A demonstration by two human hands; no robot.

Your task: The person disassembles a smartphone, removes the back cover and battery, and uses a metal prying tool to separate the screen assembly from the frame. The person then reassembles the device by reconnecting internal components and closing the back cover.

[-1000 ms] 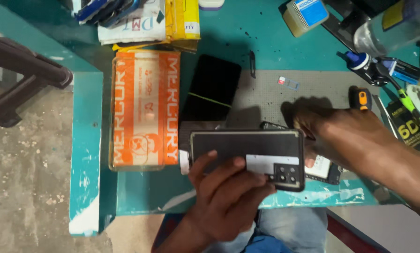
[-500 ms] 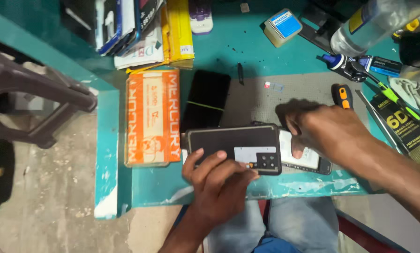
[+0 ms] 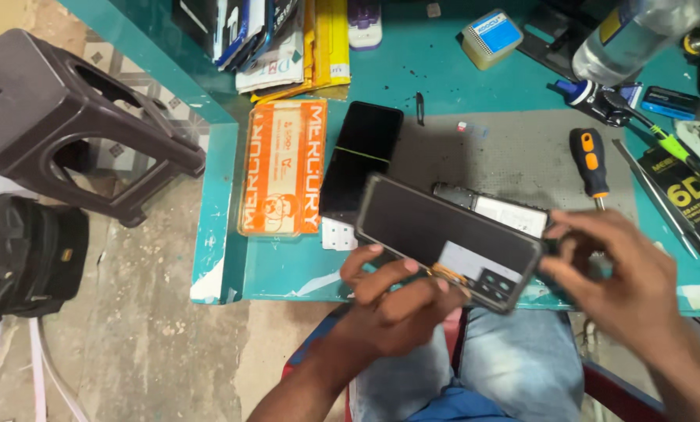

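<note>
Two hands now carry the dark phone back cover (image 3: 451, 238) clear of the table (image 3: 444, 86); half a second ago it lay flat on the grey work mat (image 3: 514, 156), so it has been lifted and tilted, its camera-cutout end dipping toward 5 o'clock. The left hand (image 3: 397, 301) is closed on the cover's near long edge, thumb on top and fingers beneath. The right hand (image 3: 623, 273) pinches the end at 3 o'clock. Lifting has exposed the opened phone body (image 3: 494, 207) lying on the mat just behind the cover.

Edges and room:
- Near table edge runs directly below the cover; past it is only the lap.
- At 9 o'clock, the orange flat box (image 3: 281, 168) and a black phone (image 3: 362, 156) lie close.
- At 1 o'clock, an orange-handled screwdriver (image 3: 588, 160) lies near the right hand.
- Bare mat remains at 12 o'clock.
</note>
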